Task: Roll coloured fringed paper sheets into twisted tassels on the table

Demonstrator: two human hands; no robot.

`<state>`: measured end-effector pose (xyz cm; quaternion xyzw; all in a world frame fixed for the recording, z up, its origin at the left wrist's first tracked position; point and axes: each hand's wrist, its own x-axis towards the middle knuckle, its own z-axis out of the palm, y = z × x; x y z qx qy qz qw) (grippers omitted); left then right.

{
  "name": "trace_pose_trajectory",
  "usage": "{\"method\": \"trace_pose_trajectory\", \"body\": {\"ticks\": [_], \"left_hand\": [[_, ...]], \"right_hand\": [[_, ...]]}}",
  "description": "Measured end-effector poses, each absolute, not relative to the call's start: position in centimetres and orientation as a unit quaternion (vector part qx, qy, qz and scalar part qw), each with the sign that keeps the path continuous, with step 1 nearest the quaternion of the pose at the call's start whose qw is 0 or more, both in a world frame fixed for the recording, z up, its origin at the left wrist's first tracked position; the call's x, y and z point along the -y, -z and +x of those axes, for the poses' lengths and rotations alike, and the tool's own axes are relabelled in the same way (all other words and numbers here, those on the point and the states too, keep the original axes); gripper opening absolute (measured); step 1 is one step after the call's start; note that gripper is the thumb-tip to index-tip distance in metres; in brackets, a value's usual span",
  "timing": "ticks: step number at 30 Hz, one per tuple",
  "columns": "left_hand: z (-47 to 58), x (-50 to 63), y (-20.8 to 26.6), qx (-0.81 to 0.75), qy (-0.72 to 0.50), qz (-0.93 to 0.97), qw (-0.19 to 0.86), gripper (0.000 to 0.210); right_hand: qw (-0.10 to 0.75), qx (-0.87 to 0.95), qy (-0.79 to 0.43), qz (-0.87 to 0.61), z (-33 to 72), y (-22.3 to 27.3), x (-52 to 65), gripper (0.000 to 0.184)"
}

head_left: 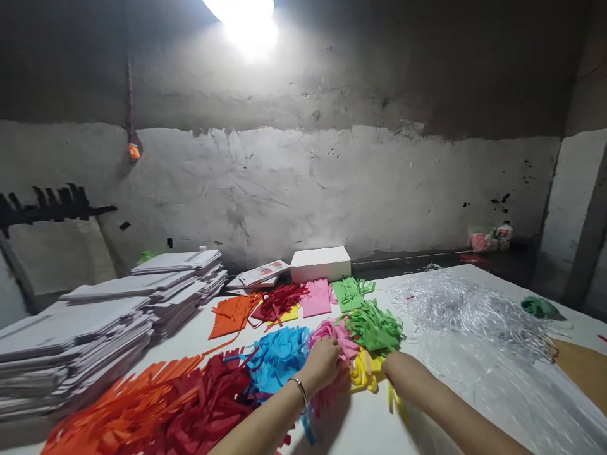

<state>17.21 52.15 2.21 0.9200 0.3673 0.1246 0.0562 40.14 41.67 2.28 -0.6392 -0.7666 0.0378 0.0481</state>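
Note:
My left hand [324,361], with a bracelet at the wrist, is closed over a bundle of pink fringed strips [336,333]; its fingertips are partly hidden. To its right, my right hand [403,374] has its fingers curled at the edge of the yellow fringed strips [364,370], gripping them. Some yellow strips dangle below this hand. Just behind lies a bunch of green fringed strips [374,325]. Left of my hands is a blue fringed heap [277,357], then a dark red heap [203,404] and an orange one [128,404].
Tall stacks of white folded sheets [76,325] fill the table's left side. A white box [321,264] and a flat printed box [263,273] stand at the back. Clear shredded strands [465,303] cover the right side, near a green cloth-like bundle [539,307].

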Motion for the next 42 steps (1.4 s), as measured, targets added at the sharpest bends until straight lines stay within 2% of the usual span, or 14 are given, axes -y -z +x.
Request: {"method": "trace_pose_trajectory", "body": {"ticks": [3,11,17,26,32,42], "left_hand": [[19.2,-50.8,-2.0,-0.348,-0.135,0.924,0.080,0.011],[21.8,-50.2,-0.6,-0.350,-0.215,0.896,0.168,0.038],[22.4,-50.5,-0.3,-0.335,-0.269,0.875,0.224,0.017],[22.6,-50.0,-0.3,-0.340,-0.335,0.835,0.274,0.006],[22.6,-50.2,0.2,-0.342,-0.331,0.829,0.293,0.005],[23.1,-49.8,-0.2,-0.303,-0.302,0.852,0.302,0.006]], "right_hand": [[0.047,0.775,-0.024,-0.629,39.7,-2.3,-45.8,0.020],[0.126,0.771,-0.002,-0.625,40.7,-0.9,-46.6,0.020],[0.142,0.732,-0.036,-0.665,41.9,-1.0,-46.8,0.022],[0.175,0.714,-0.056,-0.676,42.5,-1.3,-45.8,0.024],[0.227,0.725,-0.027,-0.650,42.4,-1.7,-44.1,0.012],[0.255,0.740,0.003,-0.623,42.8,-0.5,-42.7,0.018]]}}
